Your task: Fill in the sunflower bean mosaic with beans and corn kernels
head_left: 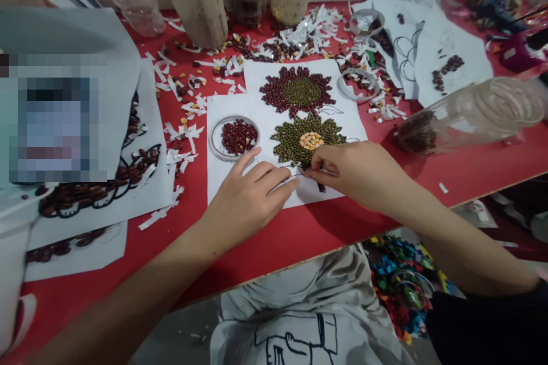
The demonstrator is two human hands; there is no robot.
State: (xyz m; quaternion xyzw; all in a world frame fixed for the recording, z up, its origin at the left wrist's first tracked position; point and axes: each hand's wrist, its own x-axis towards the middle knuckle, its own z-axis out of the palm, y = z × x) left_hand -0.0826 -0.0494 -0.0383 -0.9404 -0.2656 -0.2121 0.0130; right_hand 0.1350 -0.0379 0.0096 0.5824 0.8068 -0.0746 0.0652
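On the paper (217,185), the red flower (273,92) and green flower (287,140) look filled, pen lines (331,110) bare; left hand (248,191) spreads its fingers, right hand (359,171) pinches, I can't tell what.

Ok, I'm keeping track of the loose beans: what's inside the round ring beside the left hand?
A heap of dark red beans lies inside the ring, with pale surface showing around it. The heap covers what lies directly beneath, so that can't be seen.
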